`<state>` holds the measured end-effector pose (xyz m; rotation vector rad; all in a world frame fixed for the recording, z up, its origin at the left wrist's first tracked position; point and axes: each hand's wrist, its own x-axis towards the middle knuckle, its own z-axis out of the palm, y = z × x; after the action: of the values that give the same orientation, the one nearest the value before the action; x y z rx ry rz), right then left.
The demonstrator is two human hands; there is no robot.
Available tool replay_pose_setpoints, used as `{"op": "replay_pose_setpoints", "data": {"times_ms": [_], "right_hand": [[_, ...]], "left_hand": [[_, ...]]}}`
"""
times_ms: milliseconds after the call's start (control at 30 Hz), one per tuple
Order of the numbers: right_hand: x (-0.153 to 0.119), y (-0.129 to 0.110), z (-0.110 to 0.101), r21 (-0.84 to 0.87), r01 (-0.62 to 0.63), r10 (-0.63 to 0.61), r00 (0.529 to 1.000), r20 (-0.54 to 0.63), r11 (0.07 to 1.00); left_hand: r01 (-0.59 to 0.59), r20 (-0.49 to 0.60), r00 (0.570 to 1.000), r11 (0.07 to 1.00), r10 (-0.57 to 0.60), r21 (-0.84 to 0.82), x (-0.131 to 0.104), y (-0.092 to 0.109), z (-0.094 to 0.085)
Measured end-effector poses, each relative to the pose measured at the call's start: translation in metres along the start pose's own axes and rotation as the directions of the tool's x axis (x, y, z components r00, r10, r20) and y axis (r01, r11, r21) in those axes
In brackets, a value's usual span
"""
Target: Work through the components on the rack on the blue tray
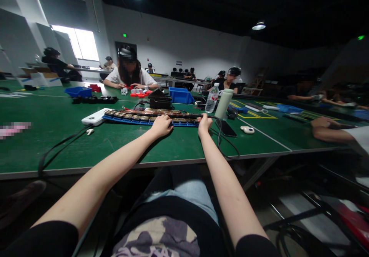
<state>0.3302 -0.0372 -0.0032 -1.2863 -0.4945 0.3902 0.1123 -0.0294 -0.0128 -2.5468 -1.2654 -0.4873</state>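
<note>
both hands at the blue rack (135, 120)

the long rack, lined with thin brownish strips, lies set back from the bench's (83, 155) front edge, roughly along it. my left hand (162, 125) rests over its near side, fingers partly bent; i cannot tell whether they grip it. my right hand (204, 123) is at the rack's right end, fingers curled in, what they close on hidden. a white device (95, 116) sits at the left end. beyond my right hand, a black phone (228, 129) lies toward the front edge.
</note>
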Motion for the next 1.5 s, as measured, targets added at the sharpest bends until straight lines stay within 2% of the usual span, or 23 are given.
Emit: {"op": "replay_pose_setpoints", "data": {"times_ms": [167, 767, 1500], "right_hand": [[0.0022, 0.0024, 0.0002, -0.024, -0.003, 0.002, 1.000, -0.015, 1.000], [0.0008, 0.0020, 0.0008, 0.020, -0.012, 0.012, 1.000, 0.006, 1.000], [-0.0039, -0.0023, 0.0006, -0.003, -0.021, 0.021, 1.000, 0.009, 1.000]], "left_hand": [[0.011, 0.022, 1.000, 1.000, -0.011, 0.013, 0.0001, 0.0004, -0.0005], [-0.003, 0.007, 1.000, 1.000, 0.003, -0.003, 0.0008, -0.0031, 0.0017], [-0.010, -0.006, 1.000, 1.000, 0.010, -0.025, 0.0014, -0.0052, 0.0039]]}}
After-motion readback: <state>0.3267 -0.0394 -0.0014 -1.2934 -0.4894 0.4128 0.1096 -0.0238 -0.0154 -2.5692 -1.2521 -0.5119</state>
